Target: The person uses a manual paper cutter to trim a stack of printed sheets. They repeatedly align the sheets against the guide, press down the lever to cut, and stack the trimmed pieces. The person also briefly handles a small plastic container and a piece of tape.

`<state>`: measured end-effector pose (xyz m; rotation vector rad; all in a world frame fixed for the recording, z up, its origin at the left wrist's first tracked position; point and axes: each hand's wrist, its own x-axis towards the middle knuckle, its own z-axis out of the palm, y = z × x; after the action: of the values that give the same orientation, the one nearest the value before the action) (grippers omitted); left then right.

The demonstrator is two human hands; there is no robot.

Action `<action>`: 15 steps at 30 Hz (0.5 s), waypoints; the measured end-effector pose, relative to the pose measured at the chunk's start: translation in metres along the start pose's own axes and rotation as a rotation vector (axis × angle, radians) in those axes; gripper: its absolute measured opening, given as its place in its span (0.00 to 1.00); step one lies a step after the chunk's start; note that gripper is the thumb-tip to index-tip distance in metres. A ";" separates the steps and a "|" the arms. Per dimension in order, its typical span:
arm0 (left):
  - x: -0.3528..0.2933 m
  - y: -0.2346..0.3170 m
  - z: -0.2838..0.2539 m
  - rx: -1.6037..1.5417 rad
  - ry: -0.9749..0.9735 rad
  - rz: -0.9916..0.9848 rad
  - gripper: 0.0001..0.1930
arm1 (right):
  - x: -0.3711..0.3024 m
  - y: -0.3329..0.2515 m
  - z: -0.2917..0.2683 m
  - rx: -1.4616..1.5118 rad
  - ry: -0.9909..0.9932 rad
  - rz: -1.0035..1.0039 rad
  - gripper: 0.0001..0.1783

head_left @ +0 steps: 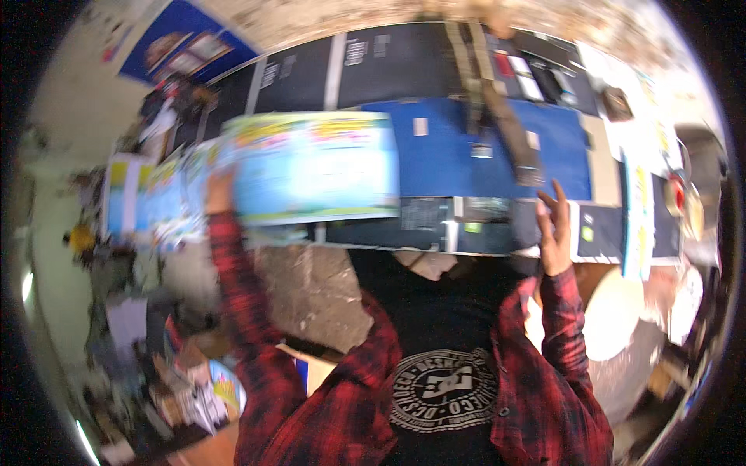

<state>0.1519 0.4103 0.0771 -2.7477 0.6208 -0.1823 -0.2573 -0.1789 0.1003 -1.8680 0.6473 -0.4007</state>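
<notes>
Over the left end of the blue board, had the printed sheet with left hand at its left edge. Too blurred to judge grip. Had right hand well apart from left, with fingers spread, just beside the brown strip; couldn't tell about contact. Risked creasing or dropping the sheet through one-sided support. Could also have snagged the strip or skewed the board by sweeping right too low.

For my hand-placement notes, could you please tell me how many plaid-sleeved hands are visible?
2: the left hand, blurred, at the left edge of the light-blue printed sheet; the right hand, near the blue board.
</notes>
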 end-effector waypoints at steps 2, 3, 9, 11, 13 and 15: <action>-0.031 -0.142 0.014 0.161 -0.034 -0.052 0.24 | 0.000 0.017 -0.014 -0.080 0.008 -0.123 0.34; -0.035 -0.186 0.006 -0.006 0.018 -0.160 0.22 | -0.001 0.024 -0.026 -0.136 0.048 -0.082 0.34; -0.041 -0.220 0.001 -0.696 0.373 -0.507 0.25 | 0.033 0.084 -0.158 -0.643 0.504 -0.125 0.34; -0.037 -0.195 -0.005 -0.954 0.337 -0.316 0.25 | 0.062 0.121 -0.210 -0.758 0.566 0.072 0.43; -0.028 -0.101 0.007 -1.217 0.257 -0.243 0.25 | 0.065 0.138 -0.268 -0.983 0.509 0.396 0.54; -0.039 -0.023 -0.051 -1.098 0.171 -0.173 0.26 | 0.070 0.138 -0.287 -1.021 0.407 0.577 0.68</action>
<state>0.1162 0.4324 0.1306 -3.8843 0.6462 -0.1369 -0.3942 -0.4739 0.0785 -2.3928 1.8694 -0.0376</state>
